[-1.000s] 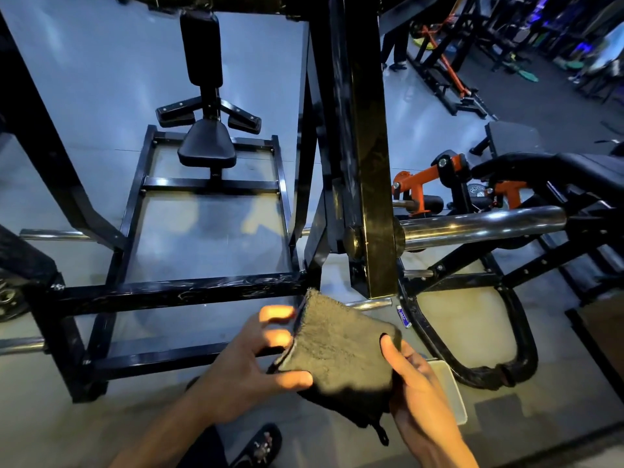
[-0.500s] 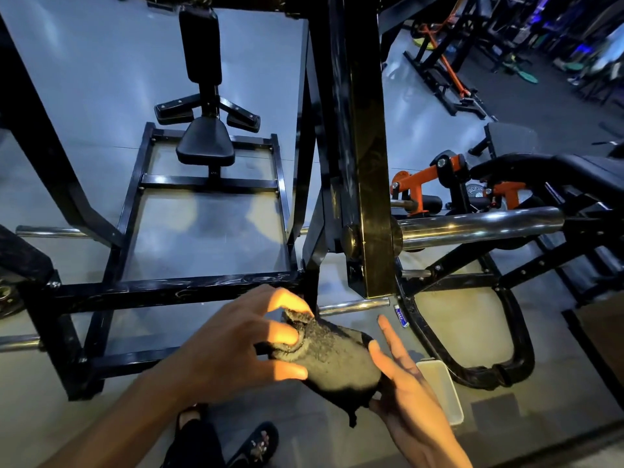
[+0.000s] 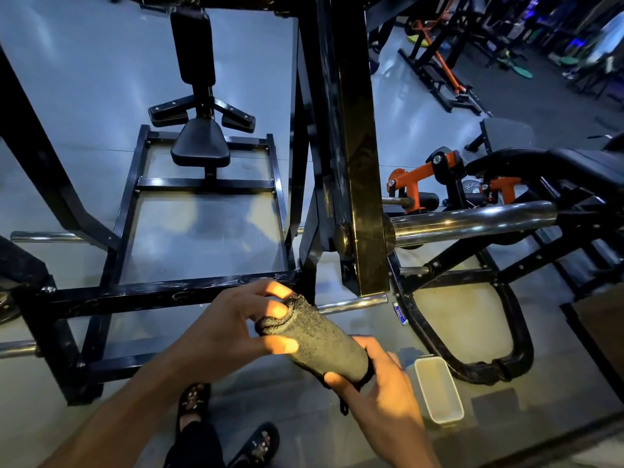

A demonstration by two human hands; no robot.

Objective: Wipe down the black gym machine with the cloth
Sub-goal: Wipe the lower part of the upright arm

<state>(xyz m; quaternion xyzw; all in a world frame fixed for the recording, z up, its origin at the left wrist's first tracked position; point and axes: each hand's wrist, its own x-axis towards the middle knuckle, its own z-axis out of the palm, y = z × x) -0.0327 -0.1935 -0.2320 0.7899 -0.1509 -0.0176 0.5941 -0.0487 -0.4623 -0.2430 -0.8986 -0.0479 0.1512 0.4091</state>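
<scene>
The cloth (image 3: pixel 317 342), spread flat a second ago, is now rolled into a wad — left hand (image 3: pixel 223 332) fingers pinching one end, right hand (image 3: pixel 378 393) gripping the other, apparently. It hangs just short of the black gym machine (image 3: pixel 354 146); wiping not yet begun.

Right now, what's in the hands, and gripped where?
The cloth, rolled or folded into a thick bundle. The left hand grips its upper end with fingers and thumb; the right hand grips its lower end. It touches no part of the machine.
</scene>
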